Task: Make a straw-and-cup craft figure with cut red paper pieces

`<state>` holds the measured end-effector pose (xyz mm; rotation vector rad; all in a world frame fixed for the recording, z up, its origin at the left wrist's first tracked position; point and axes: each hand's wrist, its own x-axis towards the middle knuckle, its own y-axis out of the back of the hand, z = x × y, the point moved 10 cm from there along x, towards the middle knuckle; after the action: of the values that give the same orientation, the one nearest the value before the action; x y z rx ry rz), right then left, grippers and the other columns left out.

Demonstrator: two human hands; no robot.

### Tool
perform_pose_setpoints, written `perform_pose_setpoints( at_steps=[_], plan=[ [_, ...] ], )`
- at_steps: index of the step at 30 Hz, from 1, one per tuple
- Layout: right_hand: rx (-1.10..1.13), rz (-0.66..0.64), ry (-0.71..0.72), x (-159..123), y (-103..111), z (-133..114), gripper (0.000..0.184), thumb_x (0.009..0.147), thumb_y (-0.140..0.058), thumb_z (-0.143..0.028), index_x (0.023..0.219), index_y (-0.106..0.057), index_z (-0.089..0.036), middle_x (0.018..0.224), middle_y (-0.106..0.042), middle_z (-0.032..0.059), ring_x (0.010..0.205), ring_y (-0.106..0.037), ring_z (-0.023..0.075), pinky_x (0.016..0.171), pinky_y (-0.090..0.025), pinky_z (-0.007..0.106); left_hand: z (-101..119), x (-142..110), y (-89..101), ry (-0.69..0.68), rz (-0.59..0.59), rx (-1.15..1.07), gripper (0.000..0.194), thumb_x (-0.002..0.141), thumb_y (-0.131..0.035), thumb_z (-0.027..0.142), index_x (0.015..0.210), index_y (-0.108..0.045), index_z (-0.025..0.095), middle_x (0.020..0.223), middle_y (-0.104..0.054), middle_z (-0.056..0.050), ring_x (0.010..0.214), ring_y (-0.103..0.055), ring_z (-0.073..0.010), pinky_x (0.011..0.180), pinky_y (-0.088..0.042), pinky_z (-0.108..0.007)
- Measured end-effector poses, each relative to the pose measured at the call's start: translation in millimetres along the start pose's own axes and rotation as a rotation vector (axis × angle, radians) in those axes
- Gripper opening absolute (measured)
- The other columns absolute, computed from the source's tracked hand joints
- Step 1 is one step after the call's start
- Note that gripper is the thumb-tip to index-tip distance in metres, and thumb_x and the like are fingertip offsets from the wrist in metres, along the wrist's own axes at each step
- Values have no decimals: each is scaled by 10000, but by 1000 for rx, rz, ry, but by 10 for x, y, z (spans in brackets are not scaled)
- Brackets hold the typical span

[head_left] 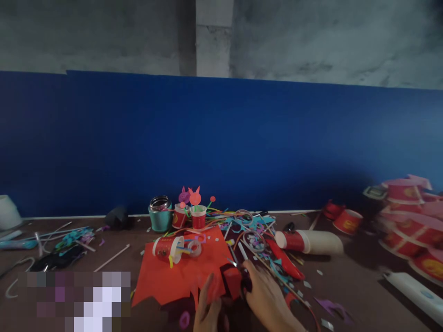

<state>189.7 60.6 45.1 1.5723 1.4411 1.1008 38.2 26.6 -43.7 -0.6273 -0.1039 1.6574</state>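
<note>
My right hand [263, 295] is closed round dark-handled scissors [245, 279], whose blades point up and left over a sheet of red paper [166, 281]. At the paper's jagged lower edge, my left hand [208, 306] has its fingers apart; its lower part is cut off by the frame. A blurred reddish shape near those fingertips is hard to make out. On the sheet, a red-and-white paper cup [168, 248] lies on its side beside a roll of clear tape [194, 249]. Left of my left hand lies a small purple paper ring [184, 319].
Behind the sheet stand a teal jar [160, 214] and a paper cup [198, 217] bearing a pink animal-head cutout. Scraps and a red pouch [285, 260] lie right, near nested cups [308, 242]. Stacked red cups [411, 221] stand far right, before a blue wall panel [221, 143].
</note>
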Motion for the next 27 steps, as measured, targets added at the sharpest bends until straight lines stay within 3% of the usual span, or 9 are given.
perform_pose_setpoints(
  at_steps=[6,12,16,20,24,27],
  plan=[
    [-101,-134,7,50,-211,-161,411,650,-479,-45,1034,-546,-176,977,-653,100,929,-574,237,776,-391,299,73,-13,33,-58,34,32,513,544,-711,416,1016,-630,231,690,-656,-33,552,-594,-146,501,-450,-211],
    [-258,-142,-51,86,-81,-293,469,679,-485,-51,1140,-516,-129,998,-624,166,975,-544,303,771,-390,362,4,-18,20,-19,33,32,524,567,-682,429,1023,-599,185,583,-634,-21,371,-486,-92,383,-354,-195],
    [-207,-190,-49,117,-137,-294,510,692,-496,-75,1202,-471,-70,1031,-617,201,983,-543,323,801,-389,391,-37,7,-11,-23,12,-28,562,572,-668,428,1045,-550,147,518,-606,1,293,-376,-50,345,-269,-178],
    [-162,-181,-44,139,-158,-236,498,684,-501,-82,1181,-486,-72,1067,-608,200,1003,-541,321,830,-381,387,-47,22,-13,-23,15,-22,574,564,-668,457,1027,-527,148,509,-595,13,285,-367,-51,335,-227,-181],
    [-85,-148,-40,123,-178,-213,518,671,-451,-9,1181,-469,-100,1136,-585,174,1052,-531,268,850,-370,318,-11,36,-42,-41,-12,-45,586,550,-667,498,991,-515,144,507,-587,20,284,-380,-55,340,-246,-190],
    [31,-134,-11,104,-182,-230,494,640,-448,8,1112,-491,-128,1039,-631,133,974,-569,233,792,-385,275,5,41,-36,-23,-14,-32,568,530,-686,488,954,-519,149,527,-582,27,291,-405,-60,337,-252,-191]
  ],
)
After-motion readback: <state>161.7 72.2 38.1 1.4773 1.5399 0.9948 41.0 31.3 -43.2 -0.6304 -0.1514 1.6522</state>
